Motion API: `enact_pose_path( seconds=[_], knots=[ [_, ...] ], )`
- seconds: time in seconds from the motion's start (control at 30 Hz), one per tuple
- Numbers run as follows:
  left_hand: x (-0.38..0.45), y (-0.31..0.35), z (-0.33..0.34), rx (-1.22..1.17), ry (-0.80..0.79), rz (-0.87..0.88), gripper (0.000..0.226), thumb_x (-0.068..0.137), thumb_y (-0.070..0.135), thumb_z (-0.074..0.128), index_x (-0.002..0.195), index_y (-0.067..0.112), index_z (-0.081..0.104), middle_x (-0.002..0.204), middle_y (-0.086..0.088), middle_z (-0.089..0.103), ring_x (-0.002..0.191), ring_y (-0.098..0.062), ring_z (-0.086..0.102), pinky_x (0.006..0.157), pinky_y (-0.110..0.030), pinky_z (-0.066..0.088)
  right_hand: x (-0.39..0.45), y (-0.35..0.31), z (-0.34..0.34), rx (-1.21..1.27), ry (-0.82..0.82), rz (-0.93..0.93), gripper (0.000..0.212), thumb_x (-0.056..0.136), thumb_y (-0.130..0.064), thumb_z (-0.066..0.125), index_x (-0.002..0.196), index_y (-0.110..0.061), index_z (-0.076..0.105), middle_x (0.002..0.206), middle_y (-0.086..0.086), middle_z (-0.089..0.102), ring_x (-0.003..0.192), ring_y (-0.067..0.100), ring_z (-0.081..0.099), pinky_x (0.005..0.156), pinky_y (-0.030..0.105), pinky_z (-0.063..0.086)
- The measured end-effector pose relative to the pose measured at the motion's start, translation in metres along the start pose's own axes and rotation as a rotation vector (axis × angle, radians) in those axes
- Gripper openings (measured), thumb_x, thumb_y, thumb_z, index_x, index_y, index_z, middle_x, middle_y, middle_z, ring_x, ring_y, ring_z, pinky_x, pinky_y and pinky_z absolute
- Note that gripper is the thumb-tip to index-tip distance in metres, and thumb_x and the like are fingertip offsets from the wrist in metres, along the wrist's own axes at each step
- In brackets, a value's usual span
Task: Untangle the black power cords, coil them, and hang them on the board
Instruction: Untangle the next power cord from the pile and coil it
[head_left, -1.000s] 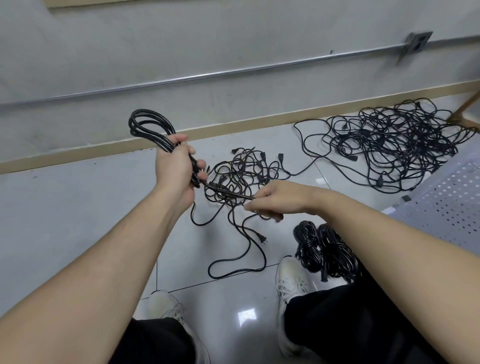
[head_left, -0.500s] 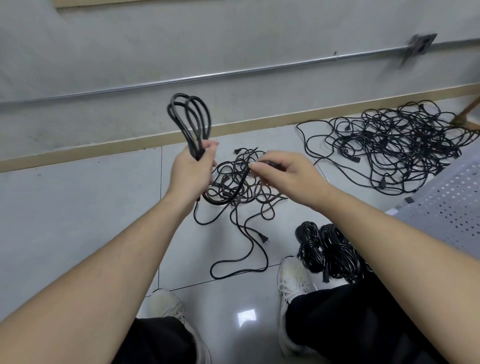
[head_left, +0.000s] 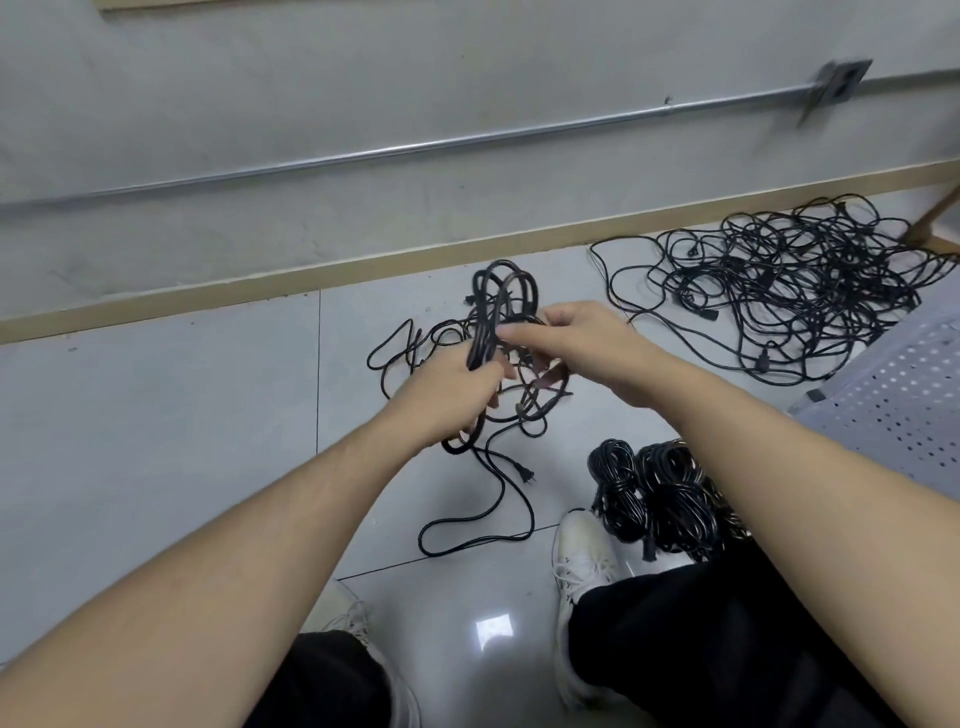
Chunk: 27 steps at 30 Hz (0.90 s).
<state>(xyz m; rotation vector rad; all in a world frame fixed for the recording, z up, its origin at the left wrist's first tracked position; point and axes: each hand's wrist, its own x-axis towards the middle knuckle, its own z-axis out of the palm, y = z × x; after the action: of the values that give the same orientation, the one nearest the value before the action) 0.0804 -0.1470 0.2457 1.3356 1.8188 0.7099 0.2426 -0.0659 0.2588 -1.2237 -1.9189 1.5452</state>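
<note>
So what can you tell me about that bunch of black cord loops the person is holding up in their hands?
The bunch of black cord loops is thin, rubbery-looking power cable gathered into several long oval loops that stand roughly upright above the hands. The left hand grips the bunch at its lower part, and the right hand pinches a strand beside it. A loose tail hangs down to the grey tiled floor, ending in a pronged plug. Behind it lies a small tangle of similar cords.
</note>
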Motion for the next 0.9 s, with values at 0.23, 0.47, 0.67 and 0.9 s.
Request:
enact_pose_path(
  seconds=[0.23, 0.47, 0.67, 0.9],
  knots=[
    [0.003, -0.005, -0.013, -0.102, -0.066, -0.023, 0.026, 0.102, 0.035, 0.047, 0.09, 0.019, 0.064, 0.074, 0.003, 0.07, 0.053, -0.02, 0.054, 0.055, -0.028, 0.037, -0.005, 0.01, -0.023, -0.006, 0.032, -0.163, 0.021, 0.095, -0.031, 0.071, 0.076, -0.023, 0.072, 0.064, 0.003, 0.055, 0.061, 0.017, 0.044, 0.059, 0.031, 0.036],
    [-0.003, 0.009, -0.003, -0.033, -0.112, 0.064, 0.042, 0.105, 0.044, 0.045, 0.083, 0.011, 0.059, 0.051, 0.009, 0.058, 0.05, -0.015, 0.052, 0.057, -0.029, 0.039, 0.001, -0.006, -0.005, 0.308, 0.288, -0.232, 0.021, 0.093, -0.035, 0.071, 0.072, -0.033, 0.073, 0.126, -0.015, 0.06, 0.122, 0.007, 0.059, 0.102, 0.034, 0.048],
    [-0.009, 0.006, 0.002, 0.093, -0.159, 0.096, 0.039, 0.1, 0.042, 0.054, 0.079, 0.012, 0.067, 0.052, 0.003, 0.058, 0.048, -0.016, 0.05, 0.047, -0.023, 0.04, 0.002, -0.015, 0.003, 0.533, 0.283, -0.133, 0.018, 0.101, -0.027, 0.063, 0.099, -0.021, 0.046, 0.089, 0.004, 0.064, 0.062, 0.02, 0.064, 0.064, 0.037, 0.057],
    [-0.014, 0.011, 0.006, -0.081, -0.182, 0.045, 0.047, 0.096, 0.056, 0.048, 0.079, 0.017, 0.069, 0.055, -0.005, 0.058, 0.054, -0.024, 0.049, 0.054, -0.034, 0.039, 0.002, -0.021, 0.008, 0.507, 0.298, -0.065, 0.04, 0.101, -0.053, 0.053, 0.117, -0.017, 0.057, 0.077, 0.006, 0.067, 0.065, 0.02, 0.067, 0.06, 0.029, 0.056]
  ],
)
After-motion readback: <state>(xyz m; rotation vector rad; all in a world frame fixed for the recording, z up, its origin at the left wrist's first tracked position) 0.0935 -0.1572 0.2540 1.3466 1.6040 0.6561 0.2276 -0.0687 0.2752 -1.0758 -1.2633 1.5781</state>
